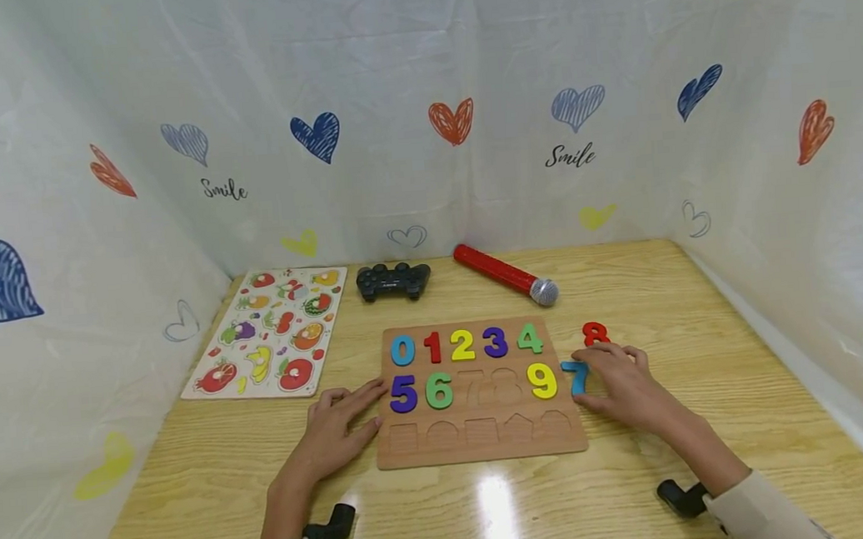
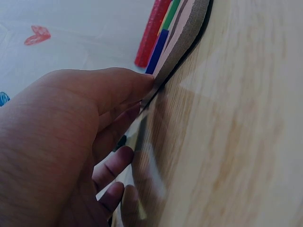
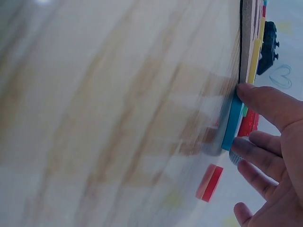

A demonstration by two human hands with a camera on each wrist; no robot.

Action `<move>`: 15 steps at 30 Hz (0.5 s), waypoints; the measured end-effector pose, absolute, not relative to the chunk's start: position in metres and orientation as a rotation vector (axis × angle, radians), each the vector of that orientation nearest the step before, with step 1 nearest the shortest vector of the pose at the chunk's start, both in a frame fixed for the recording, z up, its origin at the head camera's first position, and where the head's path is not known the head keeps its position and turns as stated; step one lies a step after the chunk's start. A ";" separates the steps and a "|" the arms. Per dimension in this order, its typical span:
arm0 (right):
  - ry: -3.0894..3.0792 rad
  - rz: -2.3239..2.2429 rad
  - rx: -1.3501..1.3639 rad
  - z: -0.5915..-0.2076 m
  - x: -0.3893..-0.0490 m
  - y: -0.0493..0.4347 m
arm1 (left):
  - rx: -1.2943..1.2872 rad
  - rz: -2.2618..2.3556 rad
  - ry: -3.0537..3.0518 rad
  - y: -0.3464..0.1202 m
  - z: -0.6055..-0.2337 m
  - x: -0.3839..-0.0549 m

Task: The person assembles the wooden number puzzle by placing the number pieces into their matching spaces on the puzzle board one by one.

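A wooden number puzzle board [image 1: 482,450] lies on the table, with 0 to 6 and a yellow 9 [image 1: 541,380] in it. The recesses for 7 and 8 show bare wood, as does the bottom row of shape outlines. At the board's left edge rests my left hand [image 1: 337,430], fingers extended; its thumb touches the rim in the left wrist view. My right hand [image 1: 624,390] pinches a blue number 7 [image 1: 576,375] between thumb and index finger, just beside the board's right edge. Behind that hand is a red number 8 [image 1: 595,332], partly covered by it.
A fruit puzzle board [image 1: 271,335] lies at the back left. Beyond the number board sit a black game controller [image 1: 393,280] and a red toy microphone [image 1: 503,273]. White curtains [image 1: 425,178] with printed hearts enclose the table's back and sides.
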State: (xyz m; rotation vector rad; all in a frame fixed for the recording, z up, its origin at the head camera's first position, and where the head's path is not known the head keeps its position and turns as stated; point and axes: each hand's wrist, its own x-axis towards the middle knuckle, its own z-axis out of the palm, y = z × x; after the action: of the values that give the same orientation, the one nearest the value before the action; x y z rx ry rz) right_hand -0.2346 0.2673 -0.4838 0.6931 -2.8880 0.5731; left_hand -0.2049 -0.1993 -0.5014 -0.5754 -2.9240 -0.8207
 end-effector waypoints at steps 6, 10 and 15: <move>-2.904 0.583 0.682 -0.485 -0.235 0.271 | -0.587 -0.815 -2.905 -0.199 -0.500 -0.204; -2.882 0.578 0.695 -0.485 -0.235 0.271 | -0.593 -0.818 -2.898 -0.198 -0.500 -0.203; -2.851 0.567 0.710 -0.483 -0.235 0.269 | -0.593 -0.823 -2.895 -0.198 -0.500 -0.202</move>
State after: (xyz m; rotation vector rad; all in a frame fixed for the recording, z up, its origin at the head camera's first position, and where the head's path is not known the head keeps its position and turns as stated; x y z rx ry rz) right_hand -0.2352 0.2692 -0.4834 0.7101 -2.8511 0.5675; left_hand -0.2024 -0.1982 -0.5000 -0.5932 -2.8948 -0.8225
